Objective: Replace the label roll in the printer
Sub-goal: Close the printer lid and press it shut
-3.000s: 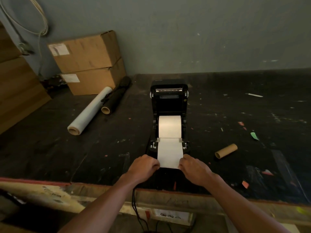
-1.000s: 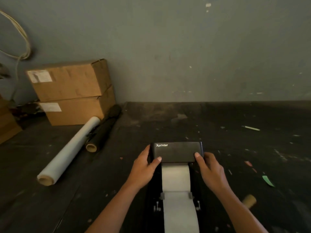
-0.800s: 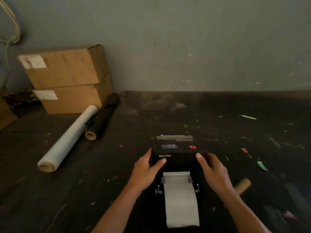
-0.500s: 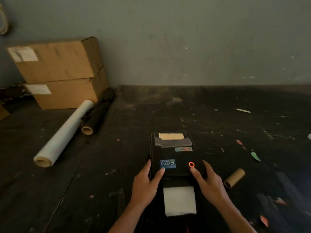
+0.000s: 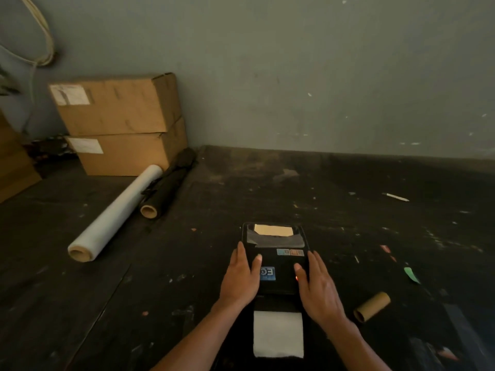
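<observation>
The black label printer point(image 5: 278, 245) sits on the dark table in front of me with its lid down. My left hand point(image 5: 241, 277) lies flat on the lid's left side and my right hand point(image 5: 317, 287) flat on its right side, fingers straight. A red light glows beside my right thumb. A white strip of label paper point(image 5: 278, 333) sticks out of the printer's front slot toward me. The empty cardboard core point(image 5: 372, 307) lies on the table to the right of the printer.
Two stacked cardboard boxes point(image 5: 117, 124) stand at the back left against the wall. A roll of clear film point(image 5: 115, 215) and a black roll point(image 5: 166, 188) lie in front of them. Coloured paper scraps point(image 5: 411, 274) dot the table at right.
The raised lid has come down over the label roll. Both hands slid from the lid's front edge up onto its top and now press it flat.
</observation>
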Demonstrator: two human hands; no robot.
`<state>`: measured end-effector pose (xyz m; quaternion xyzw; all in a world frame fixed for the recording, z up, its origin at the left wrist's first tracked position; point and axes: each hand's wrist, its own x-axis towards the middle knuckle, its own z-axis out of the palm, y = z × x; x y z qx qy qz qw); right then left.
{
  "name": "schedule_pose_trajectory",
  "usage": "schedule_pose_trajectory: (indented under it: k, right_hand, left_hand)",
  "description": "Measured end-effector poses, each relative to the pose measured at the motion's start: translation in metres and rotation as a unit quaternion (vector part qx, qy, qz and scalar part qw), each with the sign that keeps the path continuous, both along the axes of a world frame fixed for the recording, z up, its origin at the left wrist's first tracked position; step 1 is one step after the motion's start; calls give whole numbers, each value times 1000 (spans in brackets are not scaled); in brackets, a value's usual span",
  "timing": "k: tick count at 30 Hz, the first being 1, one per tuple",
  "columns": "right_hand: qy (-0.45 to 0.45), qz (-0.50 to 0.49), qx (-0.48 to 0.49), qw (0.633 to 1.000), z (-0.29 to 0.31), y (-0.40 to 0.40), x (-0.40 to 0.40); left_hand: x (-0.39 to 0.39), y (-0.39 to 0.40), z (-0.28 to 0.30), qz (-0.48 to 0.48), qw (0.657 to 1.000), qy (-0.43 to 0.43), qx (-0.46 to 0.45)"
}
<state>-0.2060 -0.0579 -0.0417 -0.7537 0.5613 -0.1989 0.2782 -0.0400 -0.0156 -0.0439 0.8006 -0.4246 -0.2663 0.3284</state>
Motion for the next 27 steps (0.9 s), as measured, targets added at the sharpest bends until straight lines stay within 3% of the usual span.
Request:
schedule_pose_trajectory:
  k: [13, 27]
  right_hand:
    - [36, 15, -5, 999, -12, -2, -4]
    - [16, 15, 8, 1000, -7, 1, -4]
  left_hand:
    - [-3, 8, -13, 11, 999, -47, 3]
    - [-4, 9, -10, 21, 999, -31, -1]
